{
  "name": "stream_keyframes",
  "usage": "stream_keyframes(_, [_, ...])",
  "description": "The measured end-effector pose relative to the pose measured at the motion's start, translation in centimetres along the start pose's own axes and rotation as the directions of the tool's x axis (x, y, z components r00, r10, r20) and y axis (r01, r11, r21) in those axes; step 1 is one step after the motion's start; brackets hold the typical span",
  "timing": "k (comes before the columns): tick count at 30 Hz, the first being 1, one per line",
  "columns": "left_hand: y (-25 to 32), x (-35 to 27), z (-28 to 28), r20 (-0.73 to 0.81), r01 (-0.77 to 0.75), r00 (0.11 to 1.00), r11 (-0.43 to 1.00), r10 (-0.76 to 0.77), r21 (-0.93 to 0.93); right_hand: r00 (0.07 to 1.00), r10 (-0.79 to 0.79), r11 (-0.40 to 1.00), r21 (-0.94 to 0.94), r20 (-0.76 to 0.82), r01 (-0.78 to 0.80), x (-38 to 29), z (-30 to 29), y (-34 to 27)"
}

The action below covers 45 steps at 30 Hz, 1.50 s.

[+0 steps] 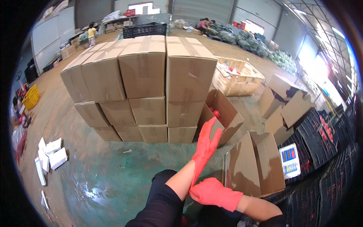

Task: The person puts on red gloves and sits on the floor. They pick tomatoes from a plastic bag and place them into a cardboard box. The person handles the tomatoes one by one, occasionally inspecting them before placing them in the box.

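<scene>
My left hand point(207, 142) wears a red rubber glove and reaches up with its fingers extended and thumb apart, holding nothing. At its wrist, my right hand point(214, 193), gloved the same way, pinches the cuff of the left glove point(194, 177). Beyond the left fingertips, an open cardboard box point(231, 124) holds several red round items point(216, 114). To the right of my hands stands another open cardboard box point(244, 167); what its bottom holds is hidden. A digital scale's display panel point(289, 161) is beside that box.
Taped cardboard boxes point(144, 76) are stacked ahead. Behind them sit a yellowish plastic bin point(238, 82) and a black crate point(144, 30). More open boxes point(295, 107) and black crates point(317, 142) line the right. White foam pieces point(51, 156) lie on the floor at left. People are farther back.
</scene>
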State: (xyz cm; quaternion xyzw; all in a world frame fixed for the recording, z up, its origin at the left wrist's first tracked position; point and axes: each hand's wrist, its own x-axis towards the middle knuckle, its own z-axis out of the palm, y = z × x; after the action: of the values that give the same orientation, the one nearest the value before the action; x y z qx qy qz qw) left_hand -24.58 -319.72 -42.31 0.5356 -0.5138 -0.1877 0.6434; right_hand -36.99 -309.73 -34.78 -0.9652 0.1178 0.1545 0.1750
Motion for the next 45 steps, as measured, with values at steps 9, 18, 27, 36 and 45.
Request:
stream_keyframes(9, [3.3, -0.6, 6.3, 0.257, -0.365, 0.924, 0.850, 0.282, 0.380, 0.914, 0.169, 0.917, 0.398, -0.369, -0.009, -2.9, 5.2, 4.8])
stream_keyframes(18, [-1.4, 0.4, 8.2, 0.480, 0.540, 0.811, 0.746, -0.336, -0.391, -0.204, 0.929, 0.336, 0.934, -0.308, 0.119, -34.3, 7.9, 1.5])
stream_keyframes(27, [-4.4, -1.7, 8.8, 0.755, 0.675, 0.552, 0.721, -0.355, -0.154, -0.720, 0.582, -0.405, 0.903, 0.378, 0.147, -48.3, 37.8, -7.6])
stream_keyframes(36, [-0.5, -1.3, 3.2, 0.590, 0.591, 0.527, 0.763, -0.611, 0.261, -0.223, 0.688, -0.694, 0.716, 0.690, 0.074, -45.9, 40.5, 3.5])
stream_keyframes(45, [-0.4, -2.4, 0.6, 0.498, 0.552, 0.568, 0.752, -0.656, 0.361, -0.820, 0.523, 0.161, 0.971, -0.234, -0.174, -55.1, 24.4, 2.3])
